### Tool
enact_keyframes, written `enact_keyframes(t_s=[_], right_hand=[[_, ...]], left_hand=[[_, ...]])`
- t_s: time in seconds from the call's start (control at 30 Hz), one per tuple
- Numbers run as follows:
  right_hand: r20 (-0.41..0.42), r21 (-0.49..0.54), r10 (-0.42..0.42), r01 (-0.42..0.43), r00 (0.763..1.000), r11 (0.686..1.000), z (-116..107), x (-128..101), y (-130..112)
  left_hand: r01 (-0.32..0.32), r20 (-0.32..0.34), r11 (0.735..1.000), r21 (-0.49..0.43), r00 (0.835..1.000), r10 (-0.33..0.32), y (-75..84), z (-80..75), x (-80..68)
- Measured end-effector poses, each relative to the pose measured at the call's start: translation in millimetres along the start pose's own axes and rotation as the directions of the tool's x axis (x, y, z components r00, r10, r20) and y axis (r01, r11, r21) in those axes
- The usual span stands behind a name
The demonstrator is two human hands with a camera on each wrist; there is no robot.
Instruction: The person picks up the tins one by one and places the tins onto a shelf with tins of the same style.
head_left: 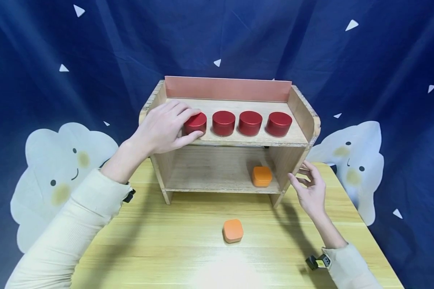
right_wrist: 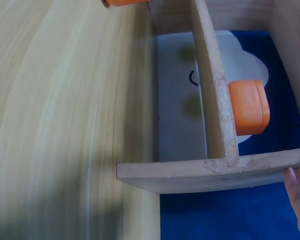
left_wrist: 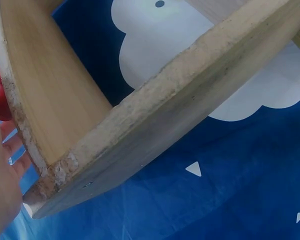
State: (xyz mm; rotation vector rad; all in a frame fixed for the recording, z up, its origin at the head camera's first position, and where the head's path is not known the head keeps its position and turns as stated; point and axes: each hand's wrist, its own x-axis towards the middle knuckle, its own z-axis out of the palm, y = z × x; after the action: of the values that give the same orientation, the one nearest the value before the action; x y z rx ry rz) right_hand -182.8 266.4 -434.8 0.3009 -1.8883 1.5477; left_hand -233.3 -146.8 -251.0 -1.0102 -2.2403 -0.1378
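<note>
head view: left hand (head_left: 161, 127) grips leftmost red tin (head_left: 195, 123) on shelf top; right hand (head_left: 311, 188) relaxed beside it.

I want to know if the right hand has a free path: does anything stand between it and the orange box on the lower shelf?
Yes. The right hand is outside the wooden shelf, by its right side panel, and the orange box sits just inside that panel. From the open front, nothing visible blocks it.

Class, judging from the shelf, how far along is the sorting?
Done: three red tins sit on the top shelf, and one orange box below. In hand: the left hand grips a fourth red tin. Left: the orange box on the table; the right hand is empty.
</note>
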Motion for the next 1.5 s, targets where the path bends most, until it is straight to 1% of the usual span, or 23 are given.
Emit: enact_keyframes(t_s=[0.33,0.57,0.7,0.97,1.17,1.33,1.5], right_hand=[[-0.002,0.001,-0.002,0.002,1.0,1.0,0,0,0],[0.002,-0.003,0.004,-0.004,1.0,1.0,0,0,0],[0.001,-0.009,0.012,-0.012,1.0,1.0,-1,-1,-1],[0.006,-0.015,0.008,-0.008,1.0,1.0,-1,-1,0],[0.003,-0.015,0.01,-0.01,1.0,1.0,-1,-1,0],[0.004,-0.01,0.002,-0.002,1.0,1.0,-1,0,1],[0.004,-0.006,-0.003,0.003,1.0,1.0,-1,0,1]], left_hand=[[-0.017,0.049,0.998,0.062,0.999,0.014,0.5,-2.2,3.4],[0.007,0.093,0.997,0.071,0.996,-0.013,-1.0,-0.8,5.2],[0.002,0.097,0.998,0.07,0.995,-0.009,-1.5,-0.6,5.0],[-0.041,0.036,0.997,0.07,0.999,0.038,-4.8,0.2,0.6],[-0.069,-0.019,0.996,0.058,0.997,0.07,-2.7,-1.3,-4.5],[-0.101,-0.072,0.994,0.051,0.992,0.104,0.5,-5.3,-10.0],[-0.125,-0.141,0.99,0.064,0.981,0.133,7.0,-12.1,-19.2]])
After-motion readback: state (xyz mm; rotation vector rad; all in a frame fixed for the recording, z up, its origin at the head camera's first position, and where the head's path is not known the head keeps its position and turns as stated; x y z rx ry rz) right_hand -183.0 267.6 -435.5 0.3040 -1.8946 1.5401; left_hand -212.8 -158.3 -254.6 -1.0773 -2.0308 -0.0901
